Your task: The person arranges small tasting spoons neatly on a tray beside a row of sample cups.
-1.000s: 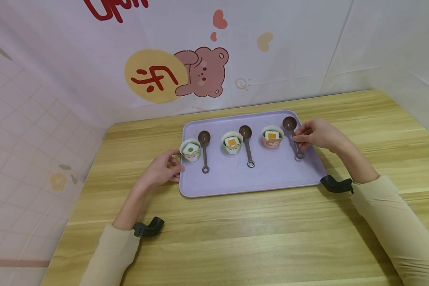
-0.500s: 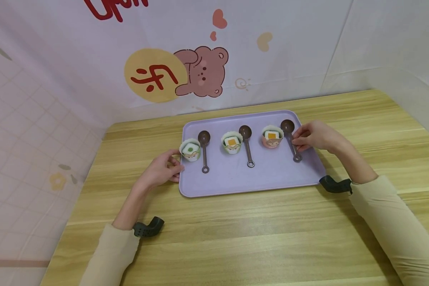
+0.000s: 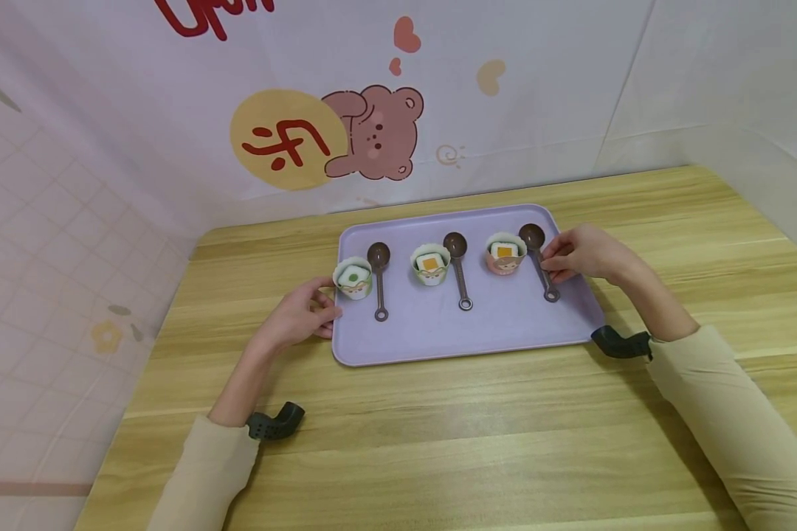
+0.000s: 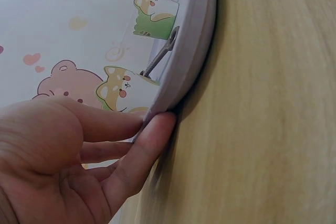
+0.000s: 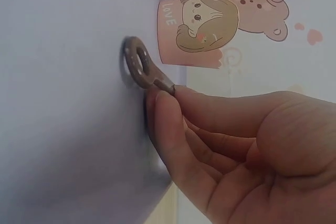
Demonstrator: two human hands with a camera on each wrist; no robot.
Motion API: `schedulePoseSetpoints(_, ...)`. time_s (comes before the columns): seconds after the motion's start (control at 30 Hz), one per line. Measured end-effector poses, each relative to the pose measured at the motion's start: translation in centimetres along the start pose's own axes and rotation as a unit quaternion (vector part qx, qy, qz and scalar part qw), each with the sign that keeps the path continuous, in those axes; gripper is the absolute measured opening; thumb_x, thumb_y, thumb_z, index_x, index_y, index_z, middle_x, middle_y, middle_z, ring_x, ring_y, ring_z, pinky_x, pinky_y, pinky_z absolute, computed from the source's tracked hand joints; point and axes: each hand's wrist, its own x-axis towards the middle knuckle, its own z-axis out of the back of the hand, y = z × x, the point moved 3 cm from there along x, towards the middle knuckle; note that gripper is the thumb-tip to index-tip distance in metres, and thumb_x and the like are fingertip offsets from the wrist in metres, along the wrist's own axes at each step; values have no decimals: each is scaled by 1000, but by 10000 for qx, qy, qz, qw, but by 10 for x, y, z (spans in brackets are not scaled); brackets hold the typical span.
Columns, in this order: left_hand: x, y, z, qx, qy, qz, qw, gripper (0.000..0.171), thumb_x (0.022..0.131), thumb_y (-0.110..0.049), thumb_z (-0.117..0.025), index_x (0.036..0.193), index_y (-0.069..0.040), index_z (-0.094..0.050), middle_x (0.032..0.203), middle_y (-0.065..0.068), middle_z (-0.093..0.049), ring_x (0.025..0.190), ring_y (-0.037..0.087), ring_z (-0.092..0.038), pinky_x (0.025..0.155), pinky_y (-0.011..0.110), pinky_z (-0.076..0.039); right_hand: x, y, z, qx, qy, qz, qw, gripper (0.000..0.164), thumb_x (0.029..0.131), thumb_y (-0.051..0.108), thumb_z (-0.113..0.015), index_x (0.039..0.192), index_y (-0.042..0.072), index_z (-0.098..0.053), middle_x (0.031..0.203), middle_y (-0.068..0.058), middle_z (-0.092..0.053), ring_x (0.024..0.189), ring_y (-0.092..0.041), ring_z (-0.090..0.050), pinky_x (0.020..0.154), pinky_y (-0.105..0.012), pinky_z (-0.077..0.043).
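My left hand [image 3: 300,313] pinches the left rim of the lilac tray [image 3: 438,332], thumb above and fingers below, as the left wrist view shows. At the tray's right side my right hand [image 3: 583,254] pinches the handle of a brown measuring spoon [image 3: 533,236]; its ringed handle end [image 5: 137,64] lies close over the tray. Just left of that spoon stands a pink paper cup [image 3: 505,264] with a white and orange filling. Two more brown spoons, a middle one [image 3: 455,245] and a left one [image 3: 378,255], lie beside a middle cup [image 3: 431,274] and a green-trimmed cup [image 3: 353,284].
The tray lies on a wood-grain table [image 3: 432,435] near its back edge. Behind it rises a white wall cloth [image 3: 551,81] printed with a bear and hearts. A dark curved piece [image 3: 277,422] sticks out at the left wrist, another [image 3: 620,344] at the right.
My right hand has shifted the right-hand measuring spoon slightly left and toward me, closer to the pink cup. My left hand has stayed at the tray's rim.
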Motion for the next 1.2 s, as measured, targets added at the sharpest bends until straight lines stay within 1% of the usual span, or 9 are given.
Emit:
schedulePoseSetpoints(0.3,0,1,0,53,-11,-23,10000,56,99,1,-60,150,6,-35,107,21,-57,70,20,-66,65,33,-65,1,-1,0,-55,-16,-78,10000,22,98,0,-63,109,-18,-57,90,-13,-69,72,-16,-70,67,-31,-64)
schedulePoseSetpoints(0.6,-1,-1,0,78,-4,-7,10000,56,100,1,-59,150,5,-35,107,22,-57,70,20,-67,65,33,-65,0,-1,0,5,-19,-43,10000,21,99,-4,-59,111,-21,-56,94,-18,-68,73,-14,-70,68,-30,-64)
schedulePoseSetpoints(0.97,-1,-1,1,-13,-3,48,10000,55,100,0,-59,150,5,-36,109,22,-58,71,20,-67,66,33,-65,-2,1,2,-18,-1,-90,10000,27,99,5,-63,110,-19,-57,88,-12,-69,73,-16,-70,69,-31,-64)
schedulePoseSetpoints(1.2,-2,-2,2,-136,37,65,9999,53,100,1,-57,149,7,-36,111,25,-58,71,19,-67,68,33,-65,-5,5,5,-55,56,-71,9999,31,102,8,-60,114,-21,-56,91,-14,-69,77,-17,-70,72,-33,-64)
